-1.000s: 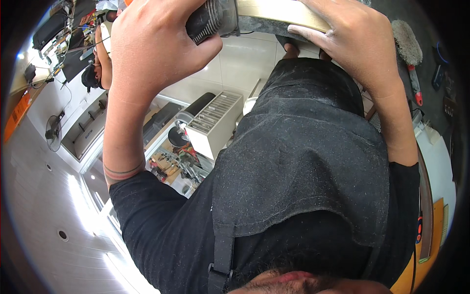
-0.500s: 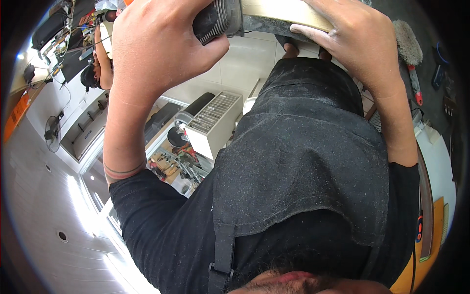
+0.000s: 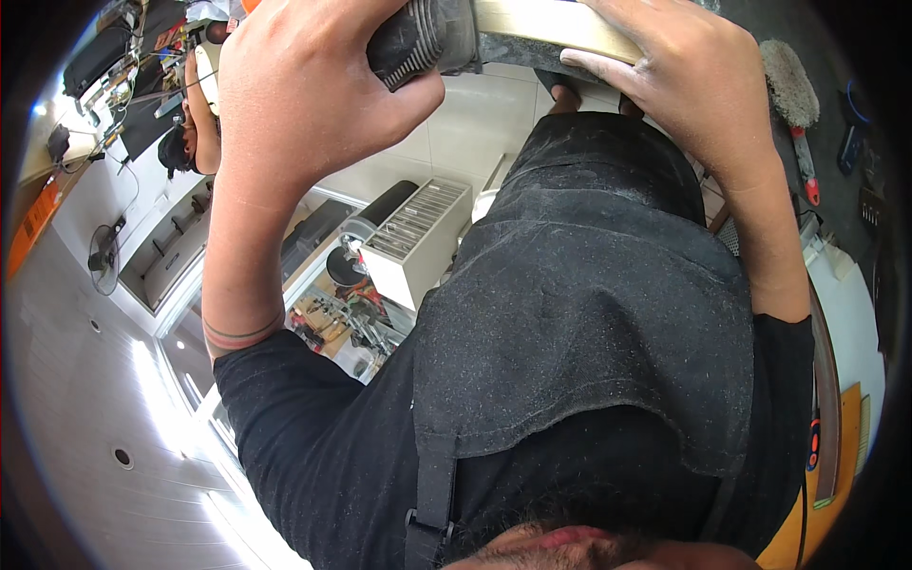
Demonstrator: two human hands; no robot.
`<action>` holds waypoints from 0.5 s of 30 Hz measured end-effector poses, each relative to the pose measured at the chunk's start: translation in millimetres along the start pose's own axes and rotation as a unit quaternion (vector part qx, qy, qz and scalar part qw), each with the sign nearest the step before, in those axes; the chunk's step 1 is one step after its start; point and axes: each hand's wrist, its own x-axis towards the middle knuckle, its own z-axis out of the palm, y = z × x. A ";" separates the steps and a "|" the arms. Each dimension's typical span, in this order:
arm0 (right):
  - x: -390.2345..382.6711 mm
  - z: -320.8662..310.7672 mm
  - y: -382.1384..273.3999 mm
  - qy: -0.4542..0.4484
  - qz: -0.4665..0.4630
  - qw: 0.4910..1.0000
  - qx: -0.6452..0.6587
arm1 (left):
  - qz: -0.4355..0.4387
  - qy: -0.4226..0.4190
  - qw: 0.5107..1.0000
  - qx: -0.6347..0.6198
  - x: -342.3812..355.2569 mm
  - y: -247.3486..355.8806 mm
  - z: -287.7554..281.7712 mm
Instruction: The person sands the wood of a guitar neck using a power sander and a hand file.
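At the top of the head view, my left hand [image 3: 313, 95] grips a black tool with a ribbed hose end [image 3: 408, 46], its fingertips mostly out of sight. The tool meets a long pale board or strip [image 3: 541, 21] with a dusty dark surface [image 3: 518, 49] under it. My right hand [image 3: 684, 90] holds the board from the right, with dusty fingers bent along it and one finger stretched along its lower edge. A dark apron [image 3: 579, 323] covers my front below both hands.
A long-handled fluffy brush [image 3: 788, 85] lies on the dark surface at right. Another person's arm [image 3: 195, 104] shows by a cluttered bench [image 3: 100, 81] at upper left. A white slotted cabinet [image 3: 399, 256], a fan [image 3: 104, 256] and tiled floor [image 3: 470, 114] are beyond.
My left hand and the black tool have moved a little to the right over the last second. My right hand stays in about the same place on the board.
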 end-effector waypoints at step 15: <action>-0.1 0.2 -2.1 -0.002 -0.001 1.000 0.008 | -0.016 -0.027 0.999 0.026 2.7 1.3 -1.8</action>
